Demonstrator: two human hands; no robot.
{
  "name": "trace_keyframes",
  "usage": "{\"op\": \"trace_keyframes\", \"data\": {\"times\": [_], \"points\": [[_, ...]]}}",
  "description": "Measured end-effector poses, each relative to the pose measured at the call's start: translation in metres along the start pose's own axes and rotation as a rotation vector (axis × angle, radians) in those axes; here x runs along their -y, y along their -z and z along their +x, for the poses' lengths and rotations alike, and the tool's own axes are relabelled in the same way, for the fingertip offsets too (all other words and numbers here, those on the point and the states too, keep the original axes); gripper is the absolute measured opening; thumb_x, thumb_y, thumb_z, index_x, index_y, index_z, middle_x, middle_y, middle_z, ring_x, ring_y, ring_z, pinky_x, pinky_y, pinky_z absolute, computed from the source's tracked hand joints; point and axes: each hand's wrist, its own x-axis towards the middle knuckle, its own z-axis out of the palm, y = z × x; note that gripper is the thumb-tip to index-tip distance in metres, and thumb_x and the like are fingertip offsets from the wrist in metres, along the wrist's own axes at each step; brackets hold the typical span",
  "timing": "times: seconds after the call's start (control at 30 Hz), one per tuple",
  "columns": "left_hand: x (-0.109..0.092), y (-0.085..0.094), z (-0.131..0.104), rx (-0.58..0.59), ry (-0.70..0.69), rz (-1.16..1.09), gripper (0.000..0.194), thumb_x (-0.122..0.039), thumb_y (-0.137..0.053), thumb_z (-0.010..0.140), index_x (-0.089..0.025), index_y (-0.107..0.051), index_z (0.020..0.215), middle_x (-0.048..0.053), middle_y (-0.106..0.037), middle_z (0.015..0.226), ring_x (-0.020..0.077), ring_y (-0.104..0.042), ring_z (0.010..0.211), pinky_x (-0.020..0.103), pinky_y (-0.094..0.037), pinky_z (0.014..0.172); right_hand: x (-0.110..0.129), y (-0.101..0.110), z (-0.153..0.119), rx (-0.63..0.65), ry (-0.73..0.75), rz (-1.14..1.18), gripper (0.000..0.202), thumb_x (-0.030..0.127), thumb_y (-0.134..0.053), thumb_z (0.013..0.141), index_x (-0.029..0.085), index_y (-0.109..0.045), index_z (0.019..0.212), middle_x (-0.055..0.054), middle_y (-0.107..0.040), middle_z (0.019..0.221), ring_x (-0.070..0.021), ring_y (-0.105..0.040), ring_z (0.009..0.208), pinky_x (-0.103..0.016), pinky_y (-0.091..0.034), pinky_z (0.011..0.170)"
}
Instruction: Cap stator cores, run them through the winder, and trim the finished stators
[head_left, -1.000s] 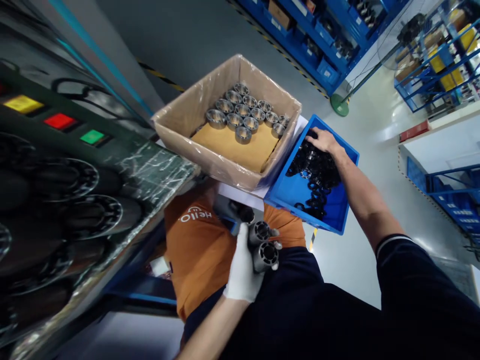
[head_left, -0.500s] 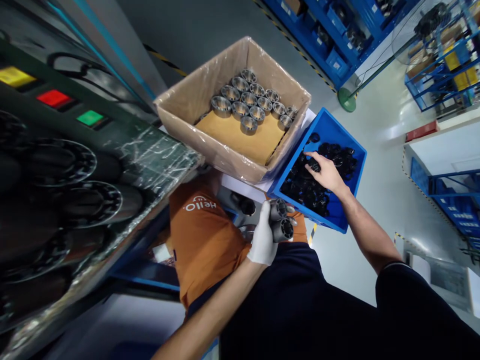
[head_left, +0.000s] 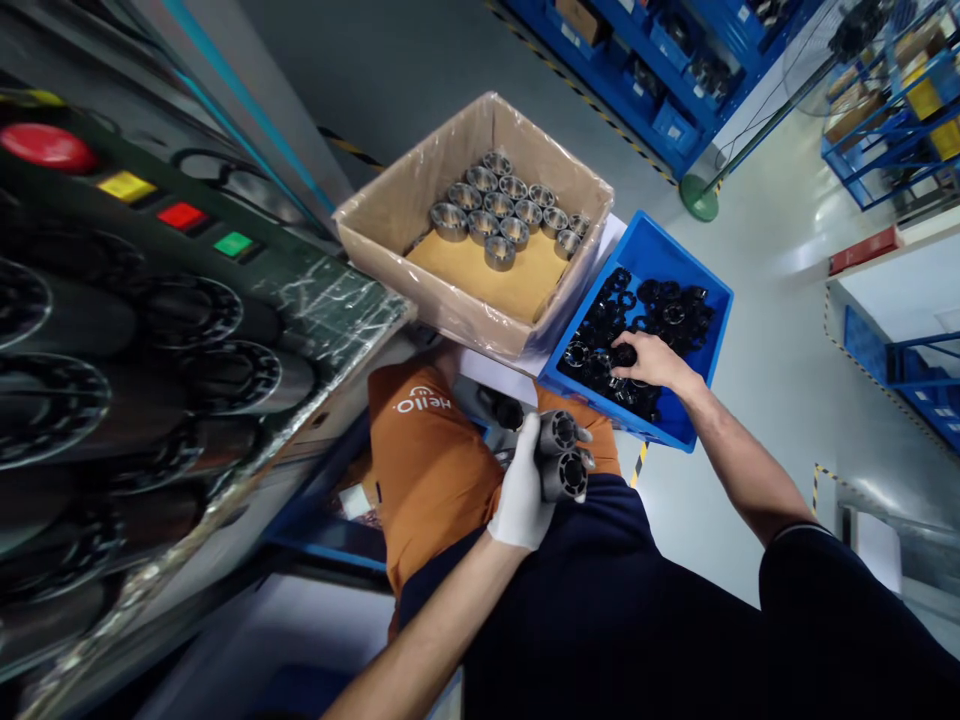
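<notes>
My left hand (head_left: 519, 490), in a white glove, is closed around two grey metal cylinders (head_left: 559, 474) with slotted inner rims. They lie side by side, open ends facing up, above my lap. My bare right hand (head_left: 651, 360) reaches into a blue bin (head_left: 716, 318), where its thumb and fingers pinch a small black round part (head_left: 623, 354). Loose black ring-like parts (head_left: 675, 312) lie heaped around it in the bin. The exact shape of the pinched part is partly hidden by my fingers.
A plastic-lined cardboard box (head_left: 442, 305) holds rows of metal cylinders (head_left: 499, 252) on a brown sheet. At left, a machine ledge carries more large cylinders (head_left: 217, 375) beside coloured buttons (head_left: 182, 216). Blue shelving (head_left: 675, 125) and a green-based stand (head_left: 699, 198) are farther off.
My right hand has gone from spread fingers over the black parts to a pinch on one of them. My left hand still holds the two cylinders. The view has shifted slightly.
</notes>
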Motion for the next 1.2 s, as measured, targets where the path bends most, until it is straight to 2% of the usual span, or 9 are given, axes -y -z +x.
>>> {"op": "trace_keyframes", "data": {"times": [0.27, 0.43, 0.57, 0.8, 0.9, 1.03, 1.13, 1.2], "points": [[-0.025, 0.003, -0.004, 0.004, -0.02, -0.031, 0.072, -0.081, -0.091, 0.081, -0.019, -0.071, 0.111, 0.006, -0.083, 0.099, 0.0237, -0.079, 0.069, 0.026, -0.052, 0.036, 0.012, -0.019, -0.016, 0.034, 0.042, -0.089, 0.042, 0.044, -0.078, 0.111, 0.02, -0.071, 0.145, -0.012, -0.073, 0.144, -0.028, -0.076, 0.122, -0.051, -0.069, 0.104], [-0.041, 0.004, -0.007, 0.033, -0.058, -0.051, 0.061, -0.077, -0.084, 0.091, -0.018, -0.073, 0.104, 0.009, -0.083, 0.1, 0.0254, -0.083, 0.08, 0.025, -0.059, 0.045, 0.01, -0.028, -0.024, 0.015, 0.069, -0.135, 0.044, 0.044, -0.079, 0.111, 0.02, -0.07, 0.147, -0.013, -0.071, 0.148, -0.0305, -0.074, 0.129, -0.054, -0.067, 0.109], [-0.053, 0.007, -0.013, 0.017, -0.074, -0.063, 0.057, -0.073, -0.076, 0.099, -0.017, -0.075, 0.106, 0.01, -0.083, 0.1, 0.0263, -0.083, 0.083, 0.028, -0.064, 0.05, 0.008, -0.03, -0.026, -0.01, 0.082, -0.141, 0.045, 0.045, -0.079, 0.111, 0.02, -0.07, 0.147, -0.013, -0.071, 0.149, -0.0314, -0.073, 0.131, -0.056, -0.065, 0.112], [-0.068, 0.01, -0.022, -0.002, -0.086, -0.077, 0.057, -0.074, -0.073, 0.101, -0.018, -0.074, 0.106, 0.009, -0.082, 0.094, 0.0273, -0.083, 0.083, 0.029, -0.066, 0.053, 0.011, -0.035, -0.036, -0.049, 0.085, -0.032, 0.046, 0.046, -0.078, 0.111, 0.021, -0.069, 0.149, -0.013, -0.071, 0.149, -0.031, -0.073, 0.13, -0.056, -0.065, 0.112], [-0.077, 0.007, -0.027, -0.022, -0.112, -0.09, 0.06, -0.077, -0.076, 0.097, -0.018, -0.075, 0.106, 0.008, -0.08, 0.089, 0.0286, -0.084, 0.085, 0.031, -0.068, 0.058, 0.007, -0.025, -0.04, -0.076, 0.089, 0.074, 0.046, 0.047, -0.073, 0.113, 0.02, -0.068, 0.15, -0.012, -0.074, 0.136, -0.0292, -0.076, 0.118, -0.054, -0.066, 0.107], [-0.089, -0.001, -0.033, -0.013, -0.232, -0.051, 0.059, -0.077, -0.076, 0.096, -0.02, -0.076, 0.11, 0.007, -0.081, 0.086, 0.0312, -0.085, 0.092, 0.036, -0.071, 0.069, 0.008, 0.004, -0.049, -0.235, 0.049, 0.239, 0.05, 0.055, -0.063, 0.114, 0.022, -0.062, 0.151, -0.016, -0.074, 0.132, -0.0338, -0.077, 0.106, -0.055, -0.07, 0.095], [-0.092, -0.008, -0.037, 0.014, -0.294, -0.004, 0.058, -0.079, -0.076, 0.096, -0.021, -0.078, 0.104, 0.008, -0.082, 0.088, 0.0343, -0.085, 0.097, 0.042, -0.073, 0.079, 0.041, 0.024, -0.066, -0.343, 0.035, 0.369, 0.047, 0.061, -0.066, 0.112, 0.031, -0.059, 0.148, -0.011, -0.075, 0.131, -0.0315, -0.079, 0.099, -0.051, -0.072, 0.086], [-0.091, -0.014, -0.04, 0.02, -0.343, 0.03, 0.056, -0.077, -0.075, 0.096, -0.022, -0.079, 0.101, 0.01, -0.083, 0.09, 0.0376, -0.085, 0.102, 0.046, -0.074, 0.086, 0.082, 0.036, -0.079, -0.396, 0.125, 0.482, 0.047, 0.058, -0.077, 0.108, 0.037, -0.06, 0.146, -0.007, -0.073, 0.139, -0.0307, -0.079, 0.113, -0.048, -0.072, 0.092]]}}
